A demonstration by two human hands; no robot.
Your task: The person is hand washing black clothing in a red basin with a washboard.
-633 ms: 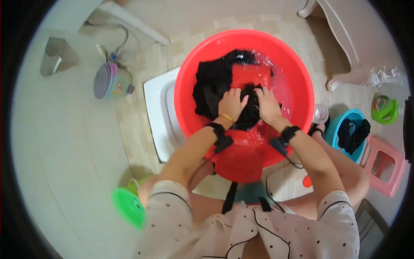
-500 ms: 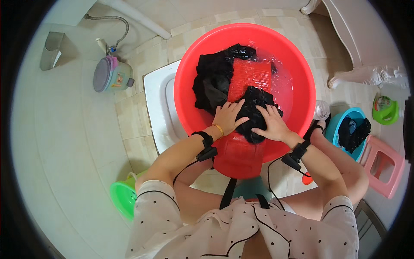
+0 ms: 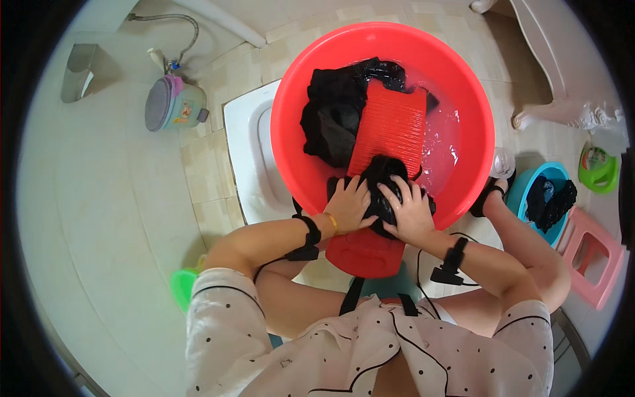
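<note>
A ridged red washboard (image 3: 390, 126) leans inside a big red basin (image 3: 482, 119), its smooth lower end resting over the near rim. Bunched on the lower ridges is a wet black garment (image 3: 383, 171). My left hand (image 3: 350, 208) grips its left side, fingers bent over the cloth. On the right side, my right hand (image 3: 411, 213) clasps the same bundle with fingers somewhat apart. More black clothing (image 3: 331, 109) lies soaking left of the board, in sudsy water (image 3: 442, 142). The garment's underside is hidden.
Left of the basin is a white squat toilet (image 3: 246, 142). A blue basin (image 3: 522, 192) of dark clothes, a pink stool (image 3: 598, 271) and a green detergent bottle (image 3: 597, 173) stand at the right. A green bucket (image 3: 182, 288) is at lower left.
Both hands have drawn the black garment down the washboard toward me and bunched it tighter. More of the ridges now shows above it.
</note>
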